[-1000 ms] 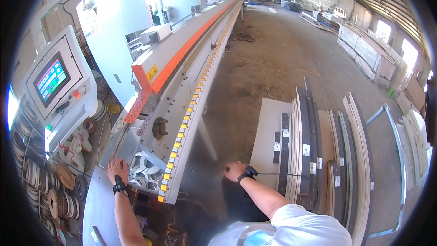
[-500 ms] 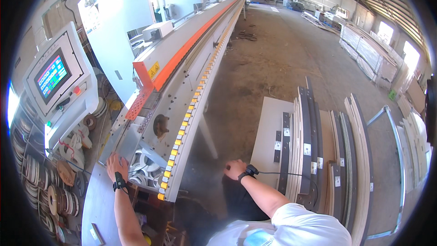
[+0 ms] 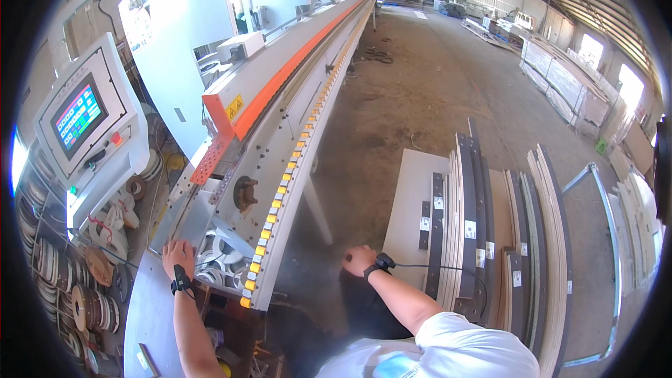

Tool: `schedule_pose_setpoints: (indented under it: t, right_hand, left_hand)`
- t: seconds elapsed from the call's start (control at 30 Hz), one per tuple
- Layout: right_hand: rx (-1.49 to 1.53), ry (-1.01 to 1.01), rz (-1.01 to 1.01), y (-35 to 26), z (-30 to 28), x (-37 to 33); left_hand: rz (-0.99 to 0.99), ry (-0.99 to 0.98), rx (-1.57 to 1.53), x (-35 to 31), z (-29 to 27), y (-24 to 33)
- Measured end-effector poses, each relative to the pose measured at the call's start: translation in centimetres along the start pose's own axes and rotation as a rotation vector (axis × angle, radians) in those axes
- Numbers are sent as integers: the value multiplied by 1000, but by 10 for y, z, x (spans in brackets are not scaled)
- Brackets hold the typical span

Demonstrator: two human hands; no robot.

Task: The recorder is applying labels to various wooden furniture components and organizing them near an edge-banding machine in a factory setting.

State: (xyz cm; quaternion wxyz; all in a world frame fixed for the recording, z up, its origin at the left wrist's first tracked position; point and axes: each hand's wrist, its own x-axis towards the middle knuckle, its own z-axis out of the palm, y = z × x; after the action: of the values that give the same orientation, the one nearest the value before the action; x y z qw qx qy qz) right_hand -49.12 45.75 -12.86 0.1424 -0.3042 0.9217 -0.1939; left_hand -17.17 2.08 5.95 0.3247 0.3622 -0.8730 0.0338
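Little had changed since the earlier frame. The left hand stayed flat, fingers spread, on the machine at its near end. The right hand hung loosely curled and empty, just beside the stacked boards.

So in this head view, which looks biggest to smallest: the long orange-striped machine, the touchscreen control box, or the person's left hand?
1. The long machine, running far down the hall.
2. The control box, though it sits nearer the camera, which enlarges it.
3. The left hand, resting on the machine's near end.
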Motion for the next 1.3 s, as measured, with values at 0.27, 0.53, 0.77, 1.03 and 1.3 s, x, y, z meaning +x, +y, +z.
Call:
schedule_pose_setpoints:
  t: [0.27,0.53,0.77,1.03,1.3]
  right_hand:
    - [4,-11,25,0,1,-1]
    - [25,3,7,4,7,0]
    - [-11,42,15,6,15,3]
    - [-17,30,-10,8,13,5]
    - [-7,28,-6,9,15,4]
  left_hand:
    - [35,69,105,0,-1,6]
    - [-75,-319,94,4,-5,-2]
    - [4,11,72,-1,4,0]
    - [-42,-92,70,1,0,4]
    - [-27,-114,49,1,2,-1]
